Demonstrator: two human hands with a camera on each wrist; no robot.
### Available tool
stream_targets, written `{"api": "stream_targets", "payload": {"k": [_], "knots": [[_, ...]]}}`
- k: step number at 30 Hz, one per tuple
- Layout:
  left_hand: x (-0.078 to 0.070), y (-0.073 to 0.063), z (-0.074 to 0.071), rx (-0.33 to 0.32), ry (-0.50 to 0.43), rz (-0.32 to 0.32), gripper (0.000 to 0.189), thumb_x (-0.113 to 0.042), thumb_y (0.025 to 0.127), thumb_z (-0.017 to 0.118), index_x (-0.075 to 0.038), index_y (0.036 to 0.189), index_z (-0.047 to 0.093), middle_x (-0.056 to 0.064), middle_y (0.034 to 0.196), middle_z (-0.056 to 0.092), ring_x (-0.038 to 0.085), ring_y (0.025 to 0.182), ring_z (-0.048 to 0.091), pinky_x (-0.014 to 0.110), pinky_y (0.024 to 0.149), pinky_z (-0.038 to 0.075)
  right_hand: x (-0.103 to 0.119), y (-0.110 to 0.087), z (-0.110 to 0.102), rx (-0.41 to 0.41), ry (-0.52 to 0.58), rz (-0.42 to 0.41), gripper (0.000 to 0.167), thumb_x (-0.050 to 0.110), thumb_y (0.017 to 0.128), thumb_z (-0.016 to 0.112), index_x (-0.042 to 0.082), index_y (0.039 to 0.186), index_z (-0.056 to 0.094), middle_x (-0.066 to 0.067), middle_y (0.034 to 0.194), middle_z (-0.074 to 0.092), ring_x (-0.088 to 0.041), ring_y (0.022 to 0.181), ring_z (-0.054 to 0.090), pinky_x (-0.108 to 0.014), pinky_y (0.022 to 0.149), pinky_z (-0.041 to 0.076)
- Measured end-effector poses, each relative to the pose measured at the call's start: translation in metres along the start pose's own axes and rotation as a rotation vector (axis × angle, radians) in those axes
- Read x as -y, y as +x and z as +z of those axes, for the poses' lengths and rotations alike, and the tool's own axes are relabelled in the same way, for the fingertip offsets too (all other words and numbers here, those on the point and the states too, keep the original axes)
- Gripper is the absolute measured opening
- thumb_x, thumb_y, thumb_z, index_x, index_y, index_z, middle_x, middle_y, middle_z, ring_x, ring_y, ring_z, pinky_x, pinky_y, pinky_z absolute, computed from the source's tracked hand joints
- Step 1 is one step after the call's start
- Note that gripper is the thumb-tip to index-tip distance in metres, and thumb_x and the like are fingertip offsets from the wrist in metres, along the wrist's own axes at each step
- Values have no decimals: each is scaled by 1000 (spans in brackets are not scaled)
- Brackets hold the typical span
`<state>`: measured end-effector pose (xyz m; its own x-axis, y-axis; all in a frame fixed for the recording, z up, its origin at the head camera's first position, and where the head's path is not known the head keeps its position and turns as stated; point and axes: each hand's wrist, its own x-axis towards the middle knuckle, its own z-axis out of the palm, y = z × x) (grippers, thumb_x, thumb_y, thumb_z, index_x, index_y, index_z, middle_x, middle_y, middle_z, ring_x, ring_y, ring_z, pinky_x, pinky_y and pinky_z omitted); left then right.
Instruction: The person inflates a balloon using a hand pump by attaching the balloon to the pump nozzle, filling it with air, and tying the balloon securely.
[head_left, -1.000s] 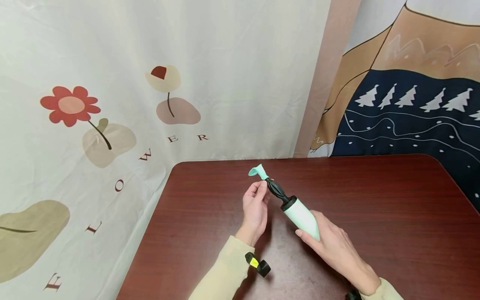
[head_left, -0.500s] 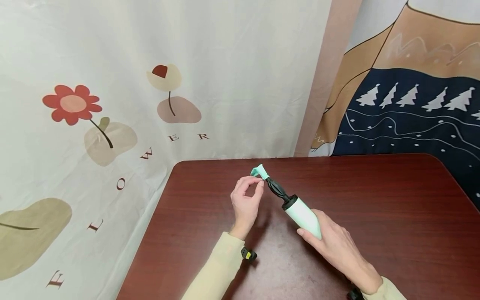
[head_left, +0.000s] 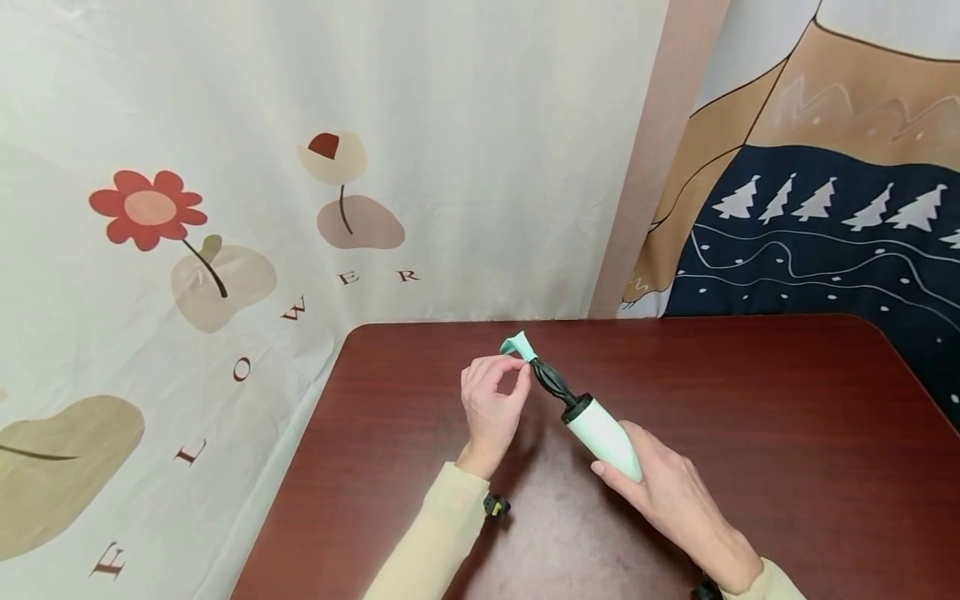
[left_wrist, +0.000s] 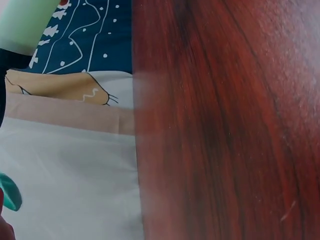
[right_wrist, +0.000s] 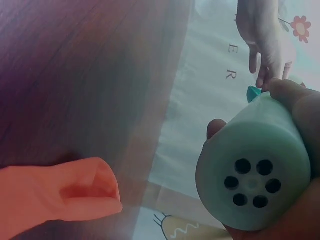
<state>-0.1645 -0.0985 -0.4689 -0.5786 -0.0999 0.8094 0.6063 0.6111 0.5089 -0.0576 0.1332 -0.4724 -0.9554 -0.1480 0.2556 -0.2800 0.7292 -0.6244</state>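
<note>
A mint-green hand balloon pump [head_left: 606,437] slants up and to the left above the table, its black twisted nozzle [head_left: 552,379] pointing away from me. My right hand [head_left: 671,496] grips the pump's body near its rear end, and the right wrist view looks onto that end with its ring of holes. On the nozzle tip sits a limp teal balloon [head_left: 517,344], folded over to the left. Thumb and forefinger of my left hand [head_left: 489,404] pinch at the balloon's neck. At the edge of the left wrist view, part of the balloon [left_wrist: 11,192] shows beside my fingertips.
Under both hands lies a reddish-brown wooden table [head_left: 375,467]. Behind it hang a pale flower-print curtain [head_left: 487,167] and a navy and tan cloth [head_left: 810,242]. An orange, soft-looking thing [right_wrist: 60,200] with a folded end shows in the right wrist view.
My left hand has swung left and turned, its thumb and forefinger now forming a loop at the balloon's neck. The pump and right hand have hardly moved.
</note>
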Motion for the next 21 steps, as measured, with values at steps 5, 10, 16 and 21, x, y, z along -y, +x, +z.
{"api": "stream_targets", "payload": {"k": [5, 10, 16, 21], "knots": [[-1, 2, 1, 13, 47, 23, 8, -4, 83, 82, -10, 85, 77, 0, 87, 74, 23, 88, 67, 43, 78, 45, 0, 1, -1, 6, 0, 20, 54, 45, 90, 80, 12, 129, 63, 1, 104, 67, -13, 80, 60, -39, 67, 53], [0, 5, -2, 60, 69, 16, 6, -7, 84, 81, -10, 83, 76, 0, 86, 73, 21, 87, 66, 43, 81, 45, 0, 1, 2, 6, 2, 14, 54, 46, 89, 81, 12, 127, 63, 3, 100, 66, -11, 79, 59, -37, 65, 52], [-3, 9, -2, 87, 92, 14, 10, -4, 79, 77, -12, 78, 70, -3, 77, 69, 20, 79, 62, 42, 79, 45, -2, -1, 5, -19, -3, -13, 53, 44, 89, 82, 10, 125, 64, 3, 98, 66, -10, 77, 58, -36, 64, 52], [-6, 10, 0, 115, 89, 43, 10, -4, 79, 76, -11, 78, 69, -3, 75, 67, 19, 79, 62, 42, 80, 45, -3, -2, 4, -53, -13, -31, 53, 42, 89, 82, 7, 124, 63, 0, 97, 66, -12, 76, 59, -37, 62, 52]]}}
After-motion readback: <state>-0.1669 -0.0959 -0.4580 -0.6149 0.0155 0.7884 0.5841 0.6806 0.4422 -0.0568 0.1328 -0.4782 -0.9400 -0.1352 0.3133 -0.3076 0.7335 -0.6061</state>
